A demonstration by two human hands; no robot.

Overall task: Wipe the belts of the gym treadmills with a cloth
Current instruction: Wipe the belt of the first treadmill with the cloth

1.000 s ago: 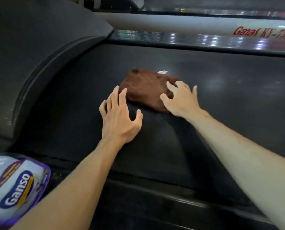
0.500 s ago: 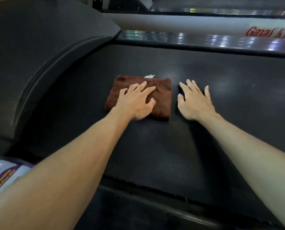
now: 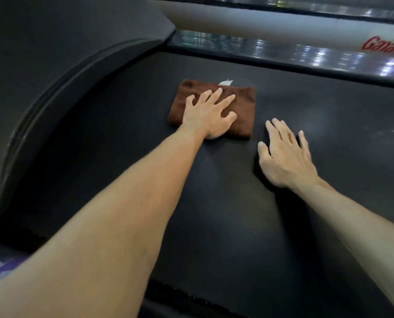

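Now mid-wipe: left hand [image 3: 208, 117] w/ fingers flat presses folded cloth [image 3: 243, 111] on belt [image 3: 214, 214]; right hand [image 3: 283, 154], fingers spread, braces at 4 o'clock. Next, prob. firm sweep.

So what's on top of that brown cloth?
The left hand lies flat on the brown cloth, fingers spread. A white tag shows at its far edge. The belt beneath the cloth is covered.
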